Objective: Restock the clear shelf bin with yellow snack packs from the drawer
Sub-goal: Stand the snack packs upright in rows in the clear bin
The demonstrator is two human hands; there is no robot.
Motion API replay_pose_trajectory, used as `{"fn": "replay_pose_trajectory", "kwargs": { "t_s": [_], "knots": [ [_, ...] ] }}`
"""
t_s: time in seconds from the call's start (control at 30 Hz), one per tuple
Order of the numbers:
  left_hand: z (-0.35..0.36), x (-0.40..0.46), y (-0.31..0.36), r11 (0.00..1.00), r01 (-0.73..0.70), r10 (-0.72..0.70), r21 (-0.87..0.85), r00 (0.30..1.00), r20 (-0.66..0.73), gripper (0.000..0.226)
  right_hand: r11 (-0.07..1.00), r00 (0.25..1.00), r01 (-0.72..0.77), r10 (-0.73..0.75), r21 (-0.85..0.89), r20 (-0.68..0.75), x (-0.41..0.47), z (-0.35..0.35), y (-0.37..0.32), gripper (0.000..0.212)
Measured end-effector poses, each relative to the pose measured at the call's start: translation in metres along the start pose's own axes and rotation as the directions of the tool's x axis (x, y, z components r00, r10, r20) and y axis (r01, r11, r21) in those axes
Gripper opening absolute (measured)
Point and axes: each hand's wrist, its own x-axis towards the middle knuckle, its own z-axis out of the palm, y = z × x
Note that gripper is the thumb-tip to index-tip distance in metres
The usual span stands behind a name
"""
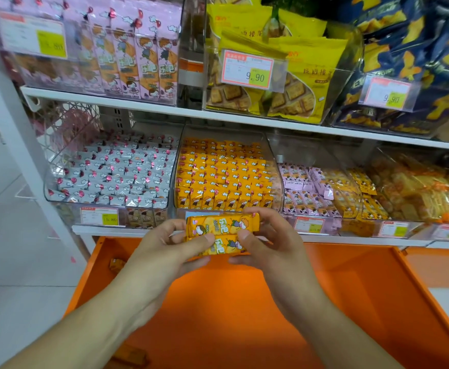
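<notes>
Both hands [164, 249] [268, 241] grip yellow snack packs [222, 233] printed "乐吧".

"9.90" on yellow price tag [247, 69]

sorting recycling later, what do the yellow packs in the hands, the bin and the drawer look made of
Yellow snack packs: glossy printed plastic film, judging by the shiny glare streaks and the crimped end.
Clear shelf bin: rigid transparent plastic, probably acrylic; the contents show through its curved wall.
Drawer: looks like orange painted sheet metal, thin folded rim, smooth satin sheen; it could be plastic.
</notes>
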Motion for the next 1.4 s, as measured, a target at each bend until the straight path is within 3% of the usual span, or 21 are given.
{"fn": "replay_pose_trajectory", "kwargs": {
  "t_s": [0.1,0.2,0.33,0.4,0.5,0.6,0.7,0.83,0.93,1.07,1.23,1.4],
  "knots": [
    [-0.011,0.008,0.007,0.963,0.022,-0.033,0.268,0.999,0.036,0.055,0.963,0.986,0.067,-0.024,-0.262,0.163,0.009,-0.016,-0.011,0.03],
    [-0.016,0.007,0.011,0.848,-0.122,0.063,0.515,0.989,0.131,0.058,0.83,0.956,0.142,0.028,-0.539,0.294,0.01,-0.026,-0.018,0.036],
    [-0.007,0.0,0.003,0.699,-0.268,0.121,0.663,0.958,0.26,0.038,0.753,0.931,0.163,0.098,-0.637,0.353,0.002,-0.019,-0.014,0.039],
    [-0.002,-0.001,0.001,0.658,-0.303,0.172,0.69,0.952,0.253,0.029,0.759,0.96,0.115,0.081,-0.641,0.267,0.002,-0.018,-0.011,0.041],
    [-0.001,0.004,0.0,0.733,-0.281,0.191,0.619,0.959,0.209,0.039,0.825,0.969,0.05,0.096,-0.562,0.227,0.005,-0.02,-0.013,0.042],
    [0.003,0.009,0.002,0.763,-0.286,0.216,0.58,0.958,0.189,0.049,0.8,0.959,0.118,0.062,-0.588,0.277,0.009,-0.023,-0.017,0.037],
    [0.015,0.018,0.011,0.775,-0.328,0.29,0.54,0.944,0.158,0.047,0.716,0.975,0.165,-0.014,-0.679,0.222,0.025,-0.035,-0.027,0.031],
    [0.041,0.053,0.041,0.787,-0.385,0.4,0.482,0.913,0.075,0.037,0.772,0.979,0.196,-0.19,-0.604,0.074,0.063,-0.063,-0.051,0.031],
    [0.066,0.084,0.059,0.753,-0.433,0.447,0.496,0.889,0.096,0.032,0.743,0.954,0.236,-0.3,-0.626,0.003,0.093,-0.08,-0.058,0.029],
    [0.088,0.122,0.047,0.655,-0.409,0.395,0.636,0.902,0.173,0.029,0.702,0.967,0.191,-0.256,-0.686,0.007,0.112,-0.093,-0.042,0.03],
    [0.091,0.148,0.02,0.589,-0.361,0.373,0.723,0.915,0.153,0.042,0.624,0.956,0.218,-0.292,-0.75,0.035,0.115,-0.1,-0.029,0.031],
    [0.089,0.155,0.026,0.553,-0.348,0.373,0.757,0.916,0.148,0.039,0.679,0.962,0.202,-0.273,-0.706,0.012,0.12,-0.098,-0.021,0.028]
  ]
}}
